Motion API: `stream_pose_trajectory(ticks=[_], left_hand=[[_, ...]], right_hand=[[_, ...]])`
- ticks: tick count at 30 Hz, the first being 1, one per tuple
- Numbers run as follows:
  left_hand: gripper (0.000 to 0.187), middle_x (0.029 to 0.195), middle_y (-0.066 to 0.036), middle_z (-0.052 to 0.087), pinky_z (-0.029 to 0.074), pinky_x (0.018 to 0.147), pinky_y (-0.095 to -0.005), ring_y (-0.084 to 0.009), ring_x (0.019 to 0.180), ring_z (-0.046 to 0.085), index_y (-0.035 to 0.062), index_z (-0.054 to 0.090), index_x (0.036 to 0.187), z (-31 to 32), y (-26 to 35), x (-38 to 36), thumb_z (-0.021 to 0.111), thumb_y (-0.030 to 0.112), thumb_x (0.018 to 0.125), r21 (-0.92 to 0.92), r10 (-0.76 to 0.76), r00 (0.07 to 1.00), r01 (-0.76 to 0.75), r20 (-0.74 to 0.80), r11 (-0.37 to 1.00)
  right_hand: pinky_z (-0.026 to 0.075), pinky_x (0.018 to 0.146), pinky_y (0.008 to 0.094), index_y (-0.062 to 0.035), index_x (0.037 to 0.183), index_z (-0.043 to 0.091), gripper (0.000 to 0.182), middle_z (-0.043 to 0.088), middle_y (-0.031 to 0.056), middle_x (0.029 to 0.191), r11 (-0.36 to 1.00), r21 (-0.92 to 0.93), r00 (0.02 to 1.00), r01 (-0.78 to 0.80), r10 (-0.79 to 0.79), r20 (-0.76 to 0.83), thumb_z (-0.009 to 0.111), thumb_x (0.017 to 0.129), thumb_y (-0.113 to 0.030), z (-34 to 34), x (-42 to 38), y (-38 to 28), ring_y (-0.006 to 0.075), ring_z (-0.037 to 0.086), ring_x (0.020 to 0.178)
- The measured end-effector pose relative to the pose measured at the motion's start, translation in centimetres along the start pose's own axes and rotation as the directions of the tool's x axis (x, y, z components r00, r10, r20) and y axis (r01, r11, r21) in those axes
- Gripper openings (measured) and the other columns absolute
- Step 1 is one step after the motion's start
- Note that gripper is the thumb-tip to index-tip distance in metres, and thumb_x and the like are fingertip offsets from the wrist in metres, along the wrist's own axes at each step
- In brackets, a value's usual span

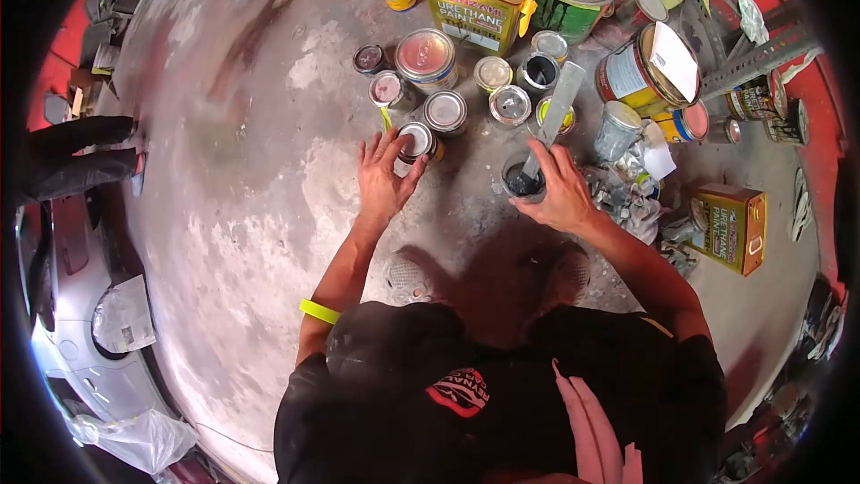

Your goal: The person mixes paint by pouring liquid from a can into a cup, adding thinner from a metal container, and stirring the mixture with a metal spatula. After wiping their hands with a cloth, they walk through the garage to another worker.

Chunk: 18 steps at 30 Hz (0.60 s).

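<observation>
Grey strip [561,100], flat, straight and dull with a squared end, stands tilted in a cup [506,176] of dark liquid on the floor [260,215]. Its long axis slants from the cup, lower left, to the free end at upper right, pointing away from the person and over a small can with yellow in it [566,125]. The right hand [566,195] holds the strip's lower part between thumb and fingers, beside the cup. The left hand [383,183], fingers spread, touches a silver-topped can [417,139].
</observation>
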<state>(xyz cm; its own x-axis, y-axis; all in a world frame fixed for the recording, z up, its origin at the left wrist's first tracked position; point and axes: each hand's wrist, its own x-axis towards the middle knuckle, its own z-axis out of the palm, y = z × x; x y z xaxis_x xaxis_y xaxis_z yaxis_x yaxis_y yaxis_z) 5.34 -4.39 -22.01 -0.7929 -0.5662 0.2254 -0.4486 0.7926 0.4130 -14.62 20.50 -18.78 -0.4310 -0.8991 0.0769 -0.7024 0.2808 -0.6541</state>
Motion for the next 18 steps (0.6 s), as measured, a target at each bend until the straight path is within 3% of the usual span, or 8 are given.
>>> stream_pose_trajectory(ticks=[4, 7, 12, 13, 14, 16, 17, 18], left_hand=[[0.035, 0.138, -0.02, 0.056, 0.031, 0.112, -0.0556, -0.0407, 0.128, 0.052, 0.01, 0.071, 0.105, -0.1, -0.1, 0.3, 0.076, 0.035, 0.081, -0.006, 0.1, 0.995, -0.1, -0.03, 0.995], [0.028, 0.138, -0.02, 0.056, 0.03, 0.112, -0.0576, -0.0425, 0.129, 0.051, 0.0135, 0.074, 0.1, -0.2, 0.1, 0.6, 0.075, 0.033, 0.08, -0.061, 0.067, 0.995, -0.063, 0.069, 0.996], [0.028, 0.152, -0.018, 0.041, 0.024, 0.113, -0.0622, -0.0408, 0.14, 0.038, 0.0214, 0.076, 0.101, -0.7, 0.7, 0.4, 0.075, 0.042, 0.081, 0.087, -0.051, 0.994, 0.042, 0.102, 0.995], [0.037, 0.159, -0.019, 0.028, 0.023, 0.114, -0.0615, -0.0421, 0.143, 0.031, 0.0185, 0.076, 0.105, -1.2, 0.9, 0.4, 0.073, 0.047, 0.083, 0.161, -0.061, 0.984, 0.034, 0.167, 0.986], [0.037, 0.159, -0.019, 0.028, 0.023, 0.114, -0.0615, -0.0421, 0.143, 0.031, 0.0185, 0.076, 0.105, -1.7, 1.2, 0.4, 0.073, 0.047, 0.083, 0.168, -0.058, 0.986, 0.032, 0.158, 0.985], [0.05, 0.159, -0.022, 0.023, 0.021, 0.114, -0.0633, -0.0436, 0.143, 0.03, 0.0163, 0.069, 0.122, -2.8, 2.9, 1.1, 0.072, 0.048, 0.084, 0.128, 0.191, 0.977, -0.203, 0.095, 0.971], [0.087, 0.158, -0.025, 0.021, 0.022, 0.116, -0.0588, -0.0433, 0.143, 0.029, 0.0104, 0.047, 0.144, -3.6, 3.9, 1.4, 0.081, 0.05, 0.074, 0.146, 0.254, 0.958, -0.272, 0.131, 0.951], [0.087, 0.158, -0.025, 0.021, 0.022, 0.116, -0.0588, -0.0433, 0.143, 0.029, 0.0104, 0.047, 0.144, -4.7, 5.6, 1.9, 0.081, 0.05, 0.074, 0.144, 0.262, 0.956, -0.28, 0.132, 0.949]], right_hand=[[0.046, 0.093, 0.0443, -0.0047, 0.144, 0.037, 0.096, 0.047, 0.0196, 0.118, 1.0, 0.01, 1.0, -0.018, 0.018, -0.005, 0.088, 0.065, -0.026, -0.2, -0.2, 0.1, 0.0376, 0.051, 0.111], [0.046, 0.093, 0.0443, -0.0061, 0.144, 0.037, 0.096, 0.047, 0.0193, 0.118, 0.999, -0.04, 0.999, -0.034, 0.033, -0.019, 0.088, 0.065, -0.027, -0.1, -0.1, 0.0, 0.0376, 0.051, 0.111], [0.046, 0.093, 0.0446, -0.0072, 0.145, 0.037, 0.097, 0.047, 0.0179, 0.118, 1.0, 0.017, 1.0, -0.006, 0.006, -0.014, 0.088, 0.065, -0.028, -1.2, 1.3, -1.1, 0.0377, 0.053, 0.109], [0.046, 0.093, 0.0446, -0.0076, 0.145, 0.037, 0.096, 0.048, 0.018, 0.119, 0.999, 0.019, 1.0, 0.025, -0.025, -0.016, 0.088, 0.066, -0.027, -1.4, 1.7, -1.4, 0.0377, 0.052, 0.11], [0.046, 0.093, 0.0445, -0.0079, 0.145, 0.037, 0.096, 0.048, 0.0182, 0.12, 0.998, 0.023, 0.998, 0.056, -0.055, -0.018, 0.087, 0.066, -0.026, -1.7, 1.9, -1.9, 0.0377, 0.052, 0.111], [0.047, 0.094, 0.0442, -0.0081, 0.145, 0.037, 0.095, 0.048, 0.0183, 0.121, 0.993, 0.066, 0.995, 0.101, -0.1, -0.018, 0.087, 0.066, -0.025, -2.8, 2.6, -2.8, 0.0369, 0.053, 0.112], [0.047, 0.095, 0.0439, -0.0083, 0.145, 0.038, 0.095, 0.049, 0.0184, 0.123, 0.986, 0.11, 0.992, 0.129, -0.129, -0.008, 0.087, 0.066, -0.024, -3.5, 2.9, -3.4, 0.0361, 0.053, 0.113], [0.047, 0.095, 0.0439, -0.0083, 0.145, 0.038, 0.095, 0.049, 0.0184, 0.123, 0.986, 0.108, 0.992, 0.125, -0.124, -0.014, 0.087, 0.066, -0.024, -4.3, 3.2, -4.1, 0.0361, 0.053, 0.113]])
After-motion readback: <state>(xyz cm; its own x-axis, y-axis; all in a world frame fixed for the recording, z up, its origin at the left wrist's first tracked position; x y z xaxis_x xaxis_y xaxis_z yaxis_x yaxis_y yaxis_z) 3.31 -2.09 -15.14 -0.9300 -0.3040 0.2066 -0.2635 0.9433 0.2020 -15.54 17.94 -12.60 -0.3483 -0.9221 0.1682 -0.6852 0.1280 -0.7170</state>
